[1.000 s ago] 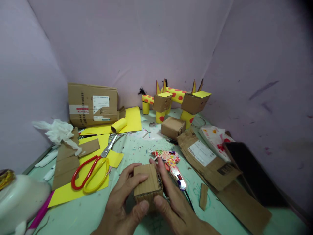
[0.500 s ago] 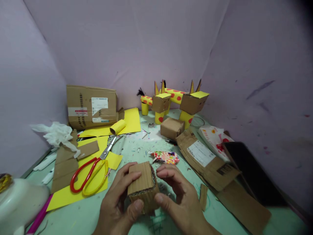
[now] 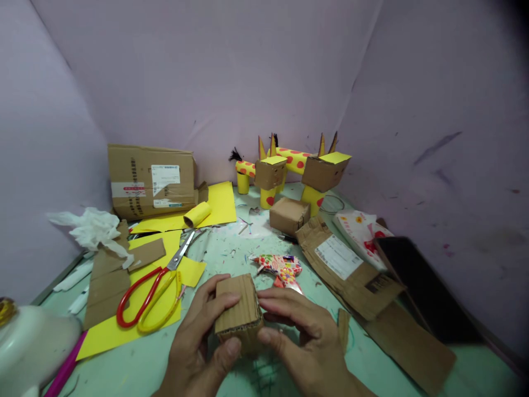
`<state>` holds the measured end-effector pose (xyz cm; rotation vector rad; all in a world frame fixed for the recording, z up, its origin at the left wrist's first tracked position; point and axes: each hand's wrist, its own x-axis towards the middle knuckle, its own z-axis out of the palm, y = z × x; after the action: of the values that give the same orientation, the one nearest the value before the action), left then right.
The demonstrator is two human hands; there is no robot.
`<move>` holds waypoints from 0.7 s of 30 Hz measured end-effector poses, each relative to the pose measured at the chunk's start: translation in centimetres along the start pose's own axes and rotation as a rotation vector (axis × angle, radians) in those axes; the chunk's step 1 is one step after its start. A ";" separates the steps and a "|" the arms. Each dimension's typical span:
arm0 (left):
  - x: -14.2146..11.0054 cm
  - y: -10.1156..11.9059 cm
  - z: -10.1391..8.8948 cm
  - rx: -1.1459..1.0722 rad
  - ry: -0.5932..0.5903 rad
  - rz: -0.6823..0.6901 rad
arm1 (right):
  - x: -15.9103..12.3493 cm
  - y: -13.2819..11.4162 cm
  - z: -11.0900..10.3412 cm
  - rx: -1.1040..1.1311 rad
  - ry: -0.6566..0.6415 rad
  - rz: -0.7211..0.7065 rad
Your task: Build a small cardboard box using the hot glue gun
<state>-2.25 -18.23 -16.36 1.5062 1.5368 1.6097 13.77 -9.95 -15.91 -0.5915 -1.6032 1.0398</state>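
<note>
Both of my hands grip a small corrugated cardboard box (image 3: 237, 309) low in the middle of the view, just above the pale green table (image 3: 231, 248). My left hand (image 3: 198, 342) wraps its left side, thumb on the near face. My right hand (image 3: 308, 344) closes on its right side, fingers bent over the open end. A glue gun covered in patterned paper (image 3: 281, 267) lies just beyond my right fingers.
Red and yellow scissors (image 3: 152, 289) lie on yellow paper (image 3: 124, 325) to the left. Cardboard scraps (image 3: 109, 275), a yellow tube (image 3: 197, 214), a flattened carton (image 3: 151, 179), a small box (image 3: 289, 215), two spotted cardboard animals (image 3: 297, 171) and torn packaging (image 3: 351, 264) surround the hands.
The box has turned slightly in my hands and shifted left. My right fingers curled round its right end, uncovering the patterned glue gun behind them.
</note>
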 end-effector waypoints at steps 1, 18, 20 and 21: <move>0.0 0.0 -0.1 0.012 -0.020 0.013 | 0.1 0.0 0.0 0.002 -0.001 -0.007; -0.1 -0.4 -0.6 0.041 -0.072 0.039 | 0.4 -0.3 -0.4 0.000 -0.055 -0.042; -0.2 -0.4 -0.4 0.027 -0.025 0.025 | 0.5 -0.4 -0.4 0.025 -0.072 -0.037; -0.2 -0.3 -0.3 0.024 -0.012 0.022 | 0.6 -0.5 -0.4 0.036 -0.080 -0.038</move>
<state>-2.61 -18.41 -16.64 1.5479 1.5436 1.5967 14.05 -9.58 -15.16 -0.4991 -1.6554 1.0737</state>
